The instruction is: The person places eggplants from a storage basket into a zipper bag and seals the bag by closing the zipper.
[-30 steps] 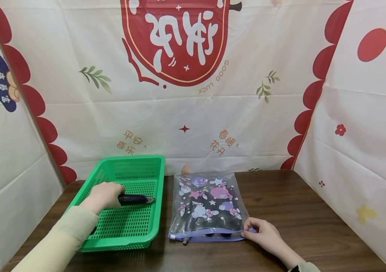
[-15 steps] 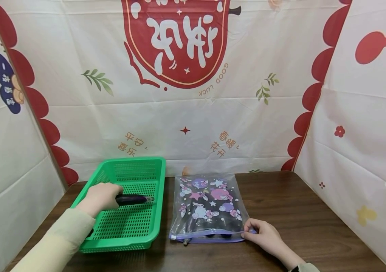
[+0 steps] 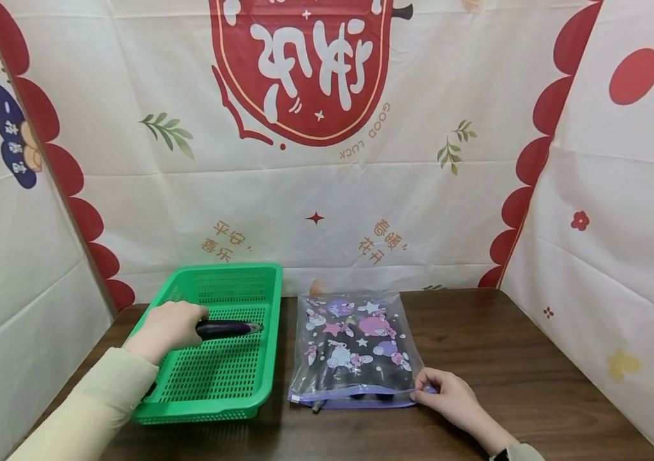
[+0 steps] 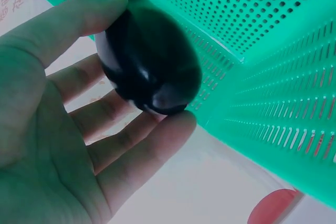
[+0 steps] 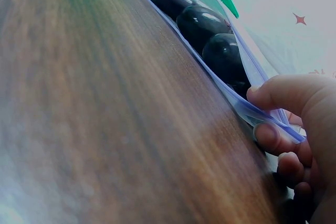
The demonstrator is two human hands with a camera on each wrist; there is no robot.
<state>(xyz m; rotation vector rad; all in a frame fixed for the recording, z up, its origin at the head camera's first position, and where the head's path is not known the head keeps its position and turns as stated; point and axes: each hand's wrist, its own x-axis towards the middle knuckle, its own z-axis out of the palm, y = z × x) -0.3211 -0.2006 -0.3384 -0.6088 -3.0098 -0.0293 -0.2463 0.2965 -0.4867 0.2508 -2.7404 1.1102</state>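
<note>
My left hand [image 3: 172, 325] grips a dark purple eggplant [image 3: 223, 329] over the green basket [image 3: 271, 358]. In the left wrist view, thumb and fingers curl round the glossy eggplant [image 4: 152, 61], its rounded end near the fingertips. On the right, my right hand [image 3: 448, 398] pinches the purple-edged corner of a clear zip bag [image 3: 355, 358] printed with cartoon figures. The bag lies flat, its mouth parted towards me. Through that mouth, the right wrist view shows several eggplants [image 5: 202, 27] inside. One stem [image 3: 317, 406] sticks out slightly at the bag's front left.
Basket and bag stand side by side on a dark wooden table [image 3: 476, 333], with a narrow gap between them. A printed white cloth [image 3: 303, 192] hangs behind, and more cloth closes off both sides. Something small and dark shows under the left sleeve [image 3: 90, 397].
My left hand has lifted the eggplant slightly within the basket and shifted a little to the left. The right hand and the bag have stayed in place.
</note>
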